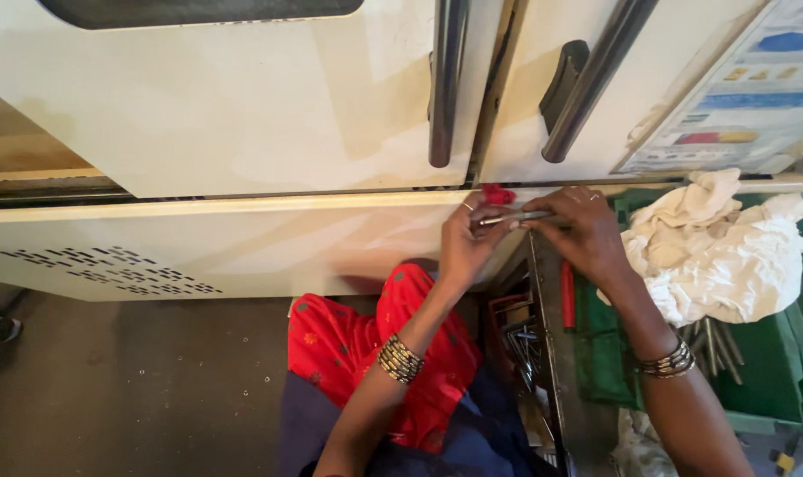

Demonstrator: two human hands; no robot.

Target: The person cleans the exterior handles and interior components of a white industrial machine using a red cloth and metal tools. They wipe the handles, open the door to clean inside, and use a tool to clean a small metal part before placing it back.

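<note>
Barely legible: slim metal piece (516, 216) pinched between both hands' closed fingers (494, 212), red bit (497, 193) half hidden behind.

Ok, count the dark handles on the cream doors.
2: one upright handle on the left door, one slanted handle on the right door. Others may lie outside the frame.
</note>
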